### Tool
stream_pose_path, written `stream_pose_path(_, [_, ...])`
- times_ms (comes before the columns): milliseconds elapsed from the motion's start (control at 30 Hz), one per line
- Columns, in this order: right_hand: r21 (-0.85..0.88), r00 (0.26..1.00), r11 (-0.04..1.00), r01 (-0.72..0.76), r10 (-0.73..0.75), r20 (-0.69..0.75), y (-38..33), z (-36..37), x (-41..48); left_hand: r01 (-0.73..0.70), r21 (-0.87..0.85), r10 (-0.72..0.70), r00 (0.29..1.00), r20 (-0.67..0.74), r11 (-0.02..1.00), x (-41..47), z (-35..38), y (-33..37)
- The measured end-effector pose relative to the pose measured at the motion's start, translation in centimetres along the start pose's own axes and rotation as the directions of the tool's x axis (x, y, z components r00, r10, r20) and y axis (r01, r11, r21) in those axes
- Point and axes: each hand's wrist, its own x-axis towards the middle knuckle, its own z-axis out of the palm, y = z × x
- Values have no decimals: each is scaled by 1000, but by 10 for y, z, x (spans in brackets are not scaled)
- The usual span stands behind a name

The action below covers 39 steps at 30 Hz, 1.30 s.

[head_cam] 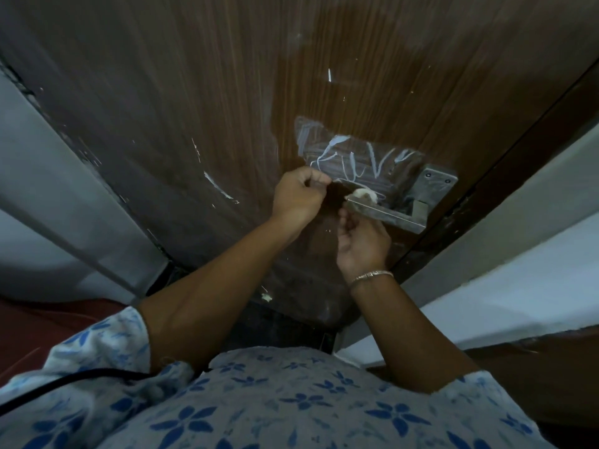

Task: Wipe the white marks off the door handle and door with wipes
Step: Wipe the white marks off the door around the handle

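A small white wipe (365,194) is seen resting on the free end of the metal door handle (385,215), between the two hands. The left hand (299,196) is curled shut just left of it — nothing visible in its grip. The right hand (361,241) is held below the handle, fingers bent; its grip cannot be told. White marks (356,160) are scrawled on the door (194,92) above — untouched by either hand

I see bare door (194,92) upper left, free to reach. Handle lever (385,215) juts out right of centre; door frame (505,176) crowds right.
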Motion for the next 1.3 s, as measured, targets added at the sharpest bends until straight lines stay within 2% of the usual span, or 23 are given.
stream_pose_path(167, [-47, 990, 990, 135, -136, -25, -12, -26, 7, -30, 7, 30, 999, -14, 1000, 4, -9, 0])
stream_pose_path(400, [-154, 971, 960, 234, -237, -3, -8, -25, 8, -16, 11, 16, 1000, -25, 1000, 3, -14, -8])
stream_pose_path(567, [-76, 946, 944, 322, -319, 48, -12, -15, 10, 16, 17, -15, 1000, -15, 1000, 1, -12, -11])
stream_pose_path(633, [-113, 937, 930, 349, -343, 68, -12, -18, 11, 23, 26, -23, 1000, -2, 999, 0, -10, -11])
stream_pose_path(767, [-182, 937, 919, 349, -345, 54, -8, -27, 15, 15, 22, -15, 1000, -11, 1000, 0, -8, -10])
stream_pose_path(867, [-164, 948, 934, 318, -315, 41, -6, -26, 16, 3, 20, -2, 999, -34, 1000, 0, -11, -12])
stream_pose_path(1000, [-147, 955, 944, 296, -289, 65, -1, -14, 12, 2, 38, 0, 999, -46, 999, -1, -14, -15])
stream_pose_path(1100, [-208, 959, 937, 282, -265, 104, 11, 4, 7, 0, 40, 2, 999, -48, 999, -3, -14, -15])
stream_pose_path(1200, [-266, 950, 912, 311, -289, 119, 17, 9, 6, -8, 48, 10, 999, -36, 999, -4, -16, -15])
stream_pose_path(1300, [-248, 937, 904, 349, -336, 96, 11, -5, 12, 5, 54, -3, 999, -39, 999, -3, -24, -15])
